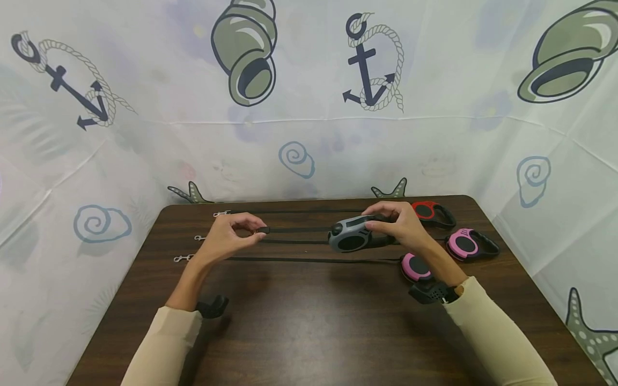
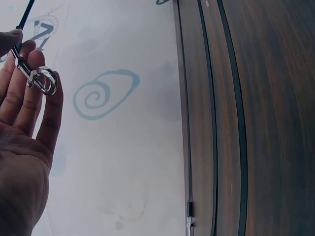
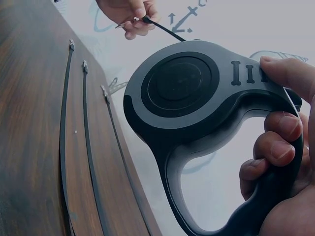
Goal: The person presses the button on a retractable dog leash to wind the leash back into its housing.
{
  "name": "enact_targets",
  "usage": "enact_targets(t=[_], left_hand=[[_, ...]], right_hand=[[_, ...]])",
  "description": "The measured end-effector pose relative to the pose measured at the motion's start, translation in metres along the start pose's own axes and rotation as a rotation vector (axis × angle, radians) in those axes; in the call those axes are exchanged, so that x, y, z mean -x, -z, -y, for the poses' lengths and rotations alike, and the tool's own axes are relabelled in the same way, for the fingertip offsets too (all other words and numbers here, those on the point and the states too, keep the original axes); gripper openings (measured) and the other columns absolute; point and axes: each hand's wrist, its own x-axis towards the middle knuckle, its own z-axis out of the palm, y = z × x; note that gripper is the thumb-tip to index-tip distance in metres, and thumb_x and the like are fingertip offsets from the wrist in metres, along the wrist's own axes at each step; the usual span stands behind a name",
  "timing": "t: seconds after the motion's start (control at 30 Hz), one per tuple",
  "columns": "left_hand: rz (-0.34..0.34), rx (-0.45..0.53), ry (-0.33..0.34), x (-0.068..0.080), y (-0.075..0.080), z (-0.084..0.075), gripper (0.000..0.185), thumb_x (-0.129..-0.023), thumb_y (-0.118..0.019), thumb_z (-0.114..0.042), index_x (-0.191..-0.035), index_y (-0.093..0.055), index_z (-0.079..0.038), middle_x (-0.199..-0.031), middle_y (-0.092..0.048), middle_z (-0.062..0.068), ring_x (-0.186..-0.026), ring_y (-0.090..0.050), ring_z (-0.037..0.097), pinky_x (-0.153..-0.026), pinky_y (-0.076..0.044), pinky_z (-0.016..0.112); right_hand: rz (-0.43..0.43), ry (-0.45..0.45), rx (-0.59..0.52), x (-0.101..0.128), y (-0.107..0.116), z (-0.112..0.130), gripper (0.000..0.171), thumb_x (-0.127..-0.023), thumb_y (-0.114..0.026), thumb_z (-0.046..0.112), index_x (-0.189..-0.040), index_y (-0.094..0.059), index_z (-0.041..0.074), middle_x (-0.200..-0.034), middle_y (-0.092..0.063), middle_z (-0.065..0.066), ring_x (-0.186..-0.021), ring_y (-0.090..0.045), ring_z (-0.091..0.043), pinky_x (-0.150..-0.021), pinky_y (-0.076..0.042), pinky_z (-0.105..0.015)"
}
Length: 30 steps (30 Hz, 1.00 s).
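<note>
Over the table, my right hand (image 1: pixel 401 225) grips a grey and black retractable dog leash (image 1: pixel 351 235) by its looped handle, fingers curled through the loop and thumb on the casing. My left hand (image 1: pixel 224 238) pinches the black end of this leash's strap (image 1: pixel 299 230) between thumb and fingers. In the left wrist view a silver snap hook (image 2: pixel 44 81) hangs from that end in front of the fingers. The held strap runs straight between both hands.
Behind and below lie three more retractable leashes: a red one (image 1: pixel 424 210), a pink one (image 1: pixel 464 244) and a nearer pink one (image 1: pixel 415 268). Their straps stretch leftward across the brown table (image 1: pixel 309 321), ending in metal clips (image 1: pixel 183 258). A printed cloth (image 1: pixel 309 69) hangs behind the table.
</note>
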Motion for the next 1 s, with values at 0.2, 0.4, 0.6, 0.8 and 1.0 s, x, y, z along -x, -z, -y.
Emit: enact_targets(t=[0.2,0.4,0.6,0.8,1.0], left_hand=[[-0.005,0.012,-0.019,-0.004,-0.005,-0.001,0.019,-0.088,-0.084,-0.003,-0.104,-0.08,-0.011,-0.089,-0.078,-0.001,-0.08,-0.072,0.013,-0.072,-0.058,0.03],[-0.001,0.028,-0.032,-0.007,-0.013,0.0,0.017,-0.087,-0.084,-0.003,-0.103,-0.08,-0.008,-0.087,-0.078,0.002,-0.078,-0.072,0.013,-0.072,-0.058,0.028],[0.005,0.048,-0.026,-0.008,-0.02,-0.001,0.016,-0.088,-0.084,-0.004,-0.103,-0.08,-0.008,-0.087,-0.078,0.003,-0.079,-0.072,0.014,-0.076,-0.057,0.025],[0.012,0.051,-0.004,-0.007,-0.026,0.0,0.016,-0.089,-0.084,-0.005,-0.104,-0.08,-0.009,-0.089,-0.078,0.001,-0.08,-0.072,0.015,-0.077,-0.06,0.039],[0.02,0.063,0.0,-0.009,-0.033,-0.002,0.017,-0.089,-0.084,-0.006,-0.103,-0.08,-0.013,-0.088,-0.077,-0.002,-0.08,-0.072,0.016,-0.074,-0.057,0.031]], right_hand=[[0.005,0.002,-0.004,-0.003,-0.004,0.0,0.026,-0.094,-0.077,0.006,-0.118,-0.074,-0.002,-0.086,-0.074,-0.006,-0.072,-0.064,-0.017,-0.064,-0.056,-0.028],[0.005,0.011,-0.021,-0.005,-0.009,-0.002,0.025,-0.092,-0.078,0.005,-0.116,-0.074,-0.003,-0.087,-0.076,-0.006,-0.072,-0.066,-0.024,-0.063,-0.056,-0.03],[0.011,0.004,-0.04,-0.006,-0.013,-0.004,0.025,-0.094,-0.078,0.006,-0.116,-0.074,-0.004,-0.087,-0.077,-0.005,-0.073,-0.068,-0.031,-0.064,-0.057,-0.032],[0.013,-0.011,-0.038,-0.007,-0.017,-0.002,0.026,-0.094,-0.079,0.008,-0.117,-0.074,-0.003,-0.089,-0.077,-0.005,-0.075,-0.068,-0.032,-0.066,-0.058,-0.032],[0.014,-0.026,-0.057,-0.006,-0.02,-0.005,0.027,-0.095,-0.078,0.008,-0.119,-0.073,-0.003,-0.09,-0.076,-0.005,-0.076,-0.068,-0.025,-0.068,-0.059,-0.031]])
